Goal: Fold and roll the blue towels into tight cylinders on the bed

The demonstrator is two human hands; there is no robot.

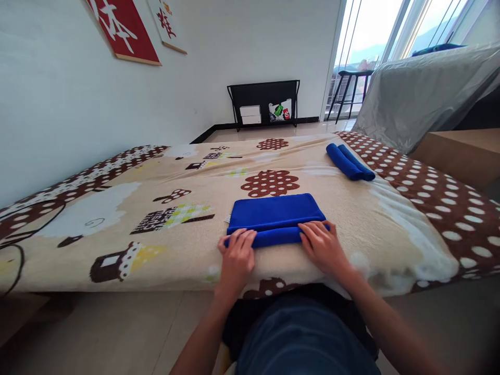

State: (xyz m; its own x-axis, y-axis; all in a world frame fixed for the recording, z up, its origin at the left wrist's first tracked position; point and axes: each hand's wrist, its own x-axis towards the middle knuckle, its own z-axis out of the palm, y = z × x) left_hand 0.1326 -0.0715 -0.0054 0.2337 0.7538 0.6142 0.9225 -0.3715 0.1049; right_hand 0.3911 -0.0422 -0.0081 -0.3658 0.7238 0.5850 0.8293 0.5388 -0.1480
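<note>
A blue cloth (pixel 277 208) lies on the bed's patterned blanket in front of me, its near edge rolled into a tube. My left hand (pixel 237 255) grips the left end of that roll, fingers curled over the top. At the roll's right end, my right hand (pixel 321 245) has its fingers closed over the cloth in the same way. The far part of the cloth lies flat, and a small white tag shows at its left edge. Farther off to the right, two rolled blue cloths (pixel 346 162) rest side by side on the blanket.
The cream and brown blanket (pixel 187 182) covers a wide bed up to the left wall. A black rack (pixel 262 96) with white boxes stands at the far wall. To the right are a plastic-covered piece of furniture (pixel 425 88), a cardboard-brown box (pixel 457 156) and a stool (pixel 351 86).
</note>
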